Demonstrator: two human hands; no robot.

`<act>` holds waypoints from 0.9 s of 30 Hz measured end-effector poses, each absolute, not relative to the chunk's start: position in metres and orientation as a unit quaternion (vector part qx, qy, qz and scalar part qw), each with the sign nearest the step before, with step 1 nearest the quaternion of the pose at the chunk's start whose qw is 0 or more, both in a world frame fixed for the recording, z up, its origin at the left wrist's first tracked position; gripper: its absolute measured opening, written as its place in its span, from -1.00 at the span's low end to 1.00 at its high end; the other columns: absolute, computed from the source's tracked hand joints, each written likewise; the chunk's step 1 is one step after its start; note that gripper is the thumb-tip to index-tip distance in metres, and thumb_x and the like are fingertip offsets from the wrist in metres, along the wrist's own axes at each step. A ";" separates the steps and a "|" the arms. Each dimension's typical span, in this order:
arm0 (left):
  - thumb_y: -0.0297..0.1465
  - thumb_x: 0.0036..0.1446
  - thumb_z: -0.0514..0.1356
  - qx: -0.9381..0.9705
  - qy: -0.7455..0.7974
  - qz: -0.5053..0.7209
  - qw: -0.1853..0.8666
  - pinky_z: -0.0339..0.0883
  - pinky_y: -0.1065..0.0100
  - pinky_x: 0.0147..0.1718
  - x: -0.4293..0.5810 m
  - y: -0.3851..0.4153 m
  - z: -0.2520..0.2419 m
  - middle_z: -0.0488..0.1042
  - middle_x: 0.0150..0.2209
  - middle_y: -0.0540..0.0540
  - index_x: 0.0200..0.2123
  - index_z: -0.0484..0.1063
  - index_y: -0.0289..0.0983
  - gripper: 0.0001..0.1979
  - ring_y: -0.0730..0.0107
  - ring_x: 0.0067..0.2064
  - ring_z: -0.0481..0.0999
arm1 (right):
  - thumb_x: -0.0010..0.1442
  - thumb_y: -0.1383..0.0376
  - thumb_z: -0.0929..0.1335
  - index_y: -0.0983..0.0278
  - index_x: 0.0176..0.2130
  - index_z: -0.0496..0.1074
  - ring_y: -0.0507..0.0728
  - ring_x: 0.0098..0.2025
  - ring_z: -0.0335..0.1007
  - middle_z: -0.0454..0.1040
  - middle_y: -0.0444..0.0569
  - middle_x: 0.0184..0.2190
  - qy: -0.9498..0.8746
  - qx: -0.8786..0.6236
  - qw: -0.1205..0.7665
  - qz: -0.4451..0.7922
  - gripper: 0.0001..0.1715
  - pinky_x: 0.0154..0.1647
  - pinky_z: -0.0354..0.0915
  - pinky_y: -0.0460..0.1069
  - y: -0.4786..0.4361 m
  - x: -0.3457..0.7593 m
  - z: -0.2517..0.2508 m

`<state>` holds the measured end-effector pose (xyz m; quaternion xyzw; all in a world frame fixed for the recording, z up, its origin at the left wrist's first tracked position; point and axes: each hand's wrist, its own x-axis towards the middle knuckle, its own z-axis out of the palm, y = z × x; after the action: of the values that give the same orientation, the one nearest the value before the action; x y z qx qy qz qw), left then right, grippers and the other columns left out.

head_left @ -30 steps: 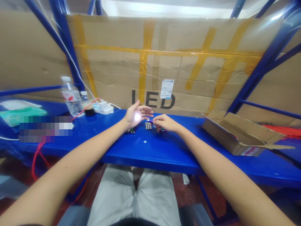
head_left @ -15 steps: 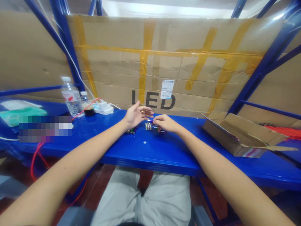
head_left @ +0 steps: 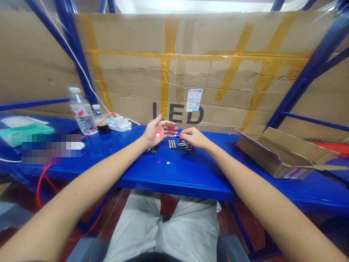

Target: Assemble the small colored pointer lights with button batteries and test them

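With my right hand [head_left: 195, 137] I pinch a small blue-purple tube [head_left: 177, 136] between thumb and forefinger; its slim end pokes out past the fingertips, pointing at my left hand [head_left: 156, 131]. My left palm is held up and bare, thumb raised, fingers loosely extended with slight gaps between them, a ring [head_left: 164, 127] on one. A bright red spot [head_left: 157, 135] glows on that palm. The tips of my left fingers are just beside the tube's end; whether they touch it I can't tell.

Below and between my two sets of fingers, small round silvery pieces [head_left: 172, 144] sit in neat rows on the blue table [head_left: 185, 182]. Right under my right fingers lies a jumble of coloured loops and clips [head_left: 187, 147], partly covered by the hand. Below my left palm, near the wrist, is a cluster of thin dark pieces [head_left: 152, 149], too blurred to make out.

Well off to the left of my left fingers stand a water bottle [head_left: 83, 112] and a smaller bottle of dark liquid [head_left: 102, 125]. Well to the right of my right fingers is an open cardboard box [head_left: 268, 162].
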<state>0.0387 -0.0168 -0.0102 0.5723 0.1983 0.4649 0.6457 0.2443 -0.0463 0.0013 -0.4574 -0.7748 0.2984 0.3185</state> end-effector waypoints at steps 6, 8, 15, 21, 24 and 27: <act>0.12 0.23 -0.04 0.579 0.190 0.459 0.646 0.35 0.14 -0.12 0.039 -0.015 -0.011 0.61 -0.20 -0.29 -0.25 0.59 -0.34 -0.33 0.07 -0.12 0.57 | 0.09 0.34 0.28 0.33 -0.47 0.50 0.02 -0.66 0.24 0.28 -0.17 -0.74 -0.776 -0.458 0.318 0.295 -0.78 -0.59 0.14 -0.08 -0.048 0.245 0.003; 0.13 0.23 -0.04 0.579 0.191 0.459 0.646 0.35 0.14 -0.12 0.039 -0.015 -0.011 0.61 -0.20 -0.29 -0.25 0.59 -0.33 -0.32 0.07 -0.12 0.57 | 0.09 0.34 0.28 0.33 -0.47 0.50 0.03 -0.65 0.25 0.29 -0.16 -0.73 -0.775 -0.459 0.319 0.295 -0.79 -0.58 0.15 -0.08 -0.048 0.244 0.003; 0.12 0.24 -0.05 0.583 0.190 0.459 0.643 0.35 0.15 -0.13 0.039 -0.014 -0.012 0.61 -0.22 -0.30 -0.25 0.60 -0.33 -0.32 0.09 -0.13 0.57 | 0.08 0.31 0.29 0.32 -0.45 0.51 0.02 -0.65 0.23 0.28 -0.18 -0.73 -0.779 -0.450 0.325 0.293 -0.78 -0.60 0.13 -0.08 -0.047 0.245 0.003; 0.14 0.22 -0.03 0.583 0.193 0.460 0.641 0.36 0.14 -0.14 0.038 -0.013 -0.012 0.61 -0.22 -0.30 -0.25 0.60 -0.33 -0.32 0.08 -0.13 0.58 | 0.06 0.30 0.30 0.33 -0.44 0.52 0.01 -0.64 0.21 0.29 -0.18 -0.71 -0.779 -0.453 0.324 0.287 -0.78 -0.58 0.15 -0.08 -0.046 0.246 0.003; 0.13 0.24 -0.04 0.583 0.186 0.458 0.645 0.37 0.15 -0.14 0.038 -0.012 -0.013 0.61 -0.21 -0.29 -0.25 0.60 -0.33 -0.33 0.08 -0.11 0.57 | 0.08 0.28 0.30 0.33 -0.42 0.52 0.01 -0.64 0.21 0.30 -0.18 -0.69 -0.783 -0.445 0.328 0.284 -0.77 -0.59 0.15 -0.07 -0.045 0.246 0.002; 0.13 0.24 -0.05 0.582 0.190 0.456 0.646 0.37 0.16 -0.14 0.038 -0.012 -0.013 0.61 -0.20 -0.29 -0.24 0.60 -0.33 -0.32 0.08 -0.11 0.56 | 0.07 0.27 0.30 0.33 -0.43 0.51 0.01 -0.63 0.21 0.30 -0.18 -0.69 -0.784 -0.445 0.325 0.285 -0.77 -0.59 0.14 -0.07 -0.045 0.246 0.002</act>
<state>0.0377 -0.0119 -0.0128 0.5822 0.1904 0.4561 0.6456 0.2459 -0.0453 0.0016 -0.4445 -0.7844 0.2854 0.3251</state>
